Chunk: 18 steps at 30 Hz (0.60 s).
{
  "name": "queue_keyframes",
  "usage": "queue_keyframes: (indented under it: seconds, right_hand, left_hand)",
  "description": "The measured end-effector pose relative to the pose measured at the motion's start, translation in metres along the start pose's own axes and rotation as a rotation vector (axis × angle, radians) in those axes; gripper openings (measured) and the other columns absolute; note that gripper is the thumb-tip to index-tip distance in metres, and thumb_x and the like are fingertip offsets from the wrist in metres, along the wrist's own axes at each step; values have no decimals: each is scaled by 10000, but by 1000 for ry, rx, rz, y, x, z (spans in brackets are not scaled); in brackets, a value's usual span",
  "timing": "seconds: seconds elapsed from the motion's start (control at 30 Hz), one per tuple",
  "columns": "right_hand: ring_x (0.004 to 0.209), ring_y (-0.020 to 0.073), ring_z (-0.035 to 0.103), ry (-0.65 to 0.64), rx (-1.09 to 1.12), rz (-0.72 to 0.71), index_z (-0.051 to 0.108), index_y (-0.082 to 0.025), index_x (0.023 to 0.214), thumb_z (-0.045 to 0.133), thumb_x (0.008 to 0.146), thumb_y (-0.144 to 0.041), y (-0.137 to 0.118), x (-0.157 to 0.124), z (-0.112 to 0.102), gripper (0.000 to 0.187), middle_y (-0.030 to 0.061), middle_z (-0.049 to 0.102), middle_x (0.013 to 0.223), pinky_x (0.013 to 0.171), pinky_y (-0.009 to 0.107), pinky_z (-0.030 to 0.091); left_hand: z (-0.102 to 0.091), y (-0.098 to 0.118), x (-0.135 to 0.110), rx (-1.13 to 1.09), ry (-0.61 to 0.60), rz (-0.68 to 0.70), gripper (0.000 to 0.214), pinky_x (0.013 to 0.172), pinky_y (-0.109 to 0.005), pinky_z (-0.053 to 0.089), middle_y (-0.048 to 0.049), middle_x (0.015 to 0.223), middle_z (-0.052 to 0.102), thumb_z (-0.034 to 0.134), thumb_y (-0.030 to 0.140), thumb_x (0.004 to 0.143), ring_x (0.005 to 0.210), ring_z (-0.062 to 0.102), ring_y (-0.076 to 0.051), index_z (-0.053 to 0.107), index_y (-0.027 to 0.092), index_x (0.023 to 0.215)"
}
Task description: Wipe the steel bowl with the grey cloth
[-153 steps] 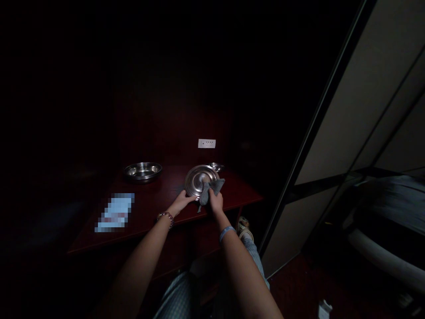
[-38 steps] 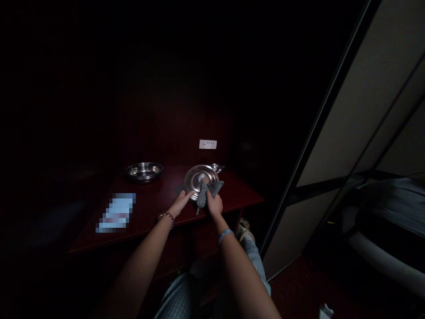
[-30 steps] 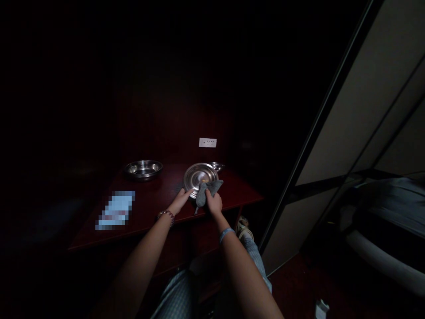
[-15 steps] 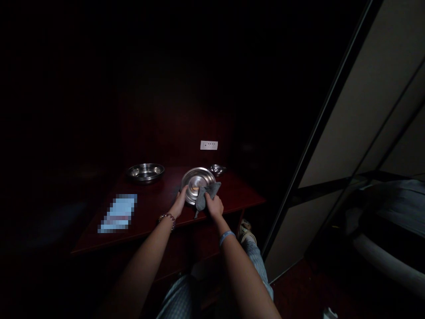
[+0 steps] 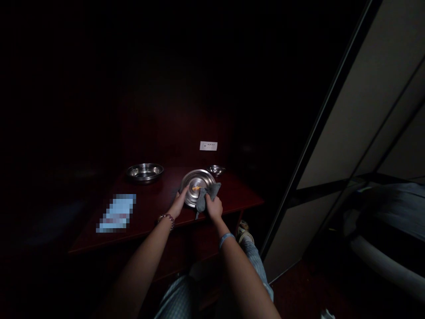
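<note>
A round steel plate (image 5: 196, 182) is tilted up toward me above the dark red table (image 5: 156, 212). My left hand (image 5: 178, 204) grips the plate's left rim, fingers closed on it. My right hand (image 5: 214, 206) is closed on a grey cloth (image 5: 206, 196), which lies against the plate's lower right edge. A bead bracelet sits on my left wrist and a pale blue band on my right.
A steel bowl (image 5: 144, 171) stands at the table's back left and a smaller steel dish (image 5: 215, 169) just behind the plate. A blurred pale paper (image 5: 116, 212) lies at front left. A white socket plate (image 5: 208, 145) is on the back wall. Sliding panels (image 5: 358, 115) rise at right.
My left hand has slid from the plate's bottom edge up its left rim. The cloth in my right hand has shifted slightly lower on the plate.
</note>
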State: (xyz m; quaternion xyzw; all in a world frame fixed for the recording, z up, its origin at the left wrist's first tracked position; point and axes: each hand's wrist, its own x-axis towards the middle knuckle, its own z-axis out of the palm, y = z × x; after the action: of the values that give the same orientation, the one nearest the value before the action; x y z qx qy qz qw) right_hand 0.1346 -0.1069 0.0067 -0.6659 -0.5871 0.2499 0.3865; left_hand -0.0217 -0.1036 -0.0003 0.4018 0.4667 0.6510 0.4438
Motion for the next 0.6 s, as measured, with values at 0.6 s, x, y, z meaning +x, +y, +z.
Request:
queue_keyframes:
  seconds: [0.6]
  right_hand:
    - [1159, 308, 727, -6, -49, -22, 782, -172, 1159, 507, 1034, -455, -4, -7, -2, 414, 155, 777, 1200, 974, 342, 532]
  left_hand:
    - [1, -2, 6, -19, 131, -59, 526, 1236, -354, 361, -180, 1533, 584, 550, 458, 1008, 1478, 503, -269, 615, 116, 1402]
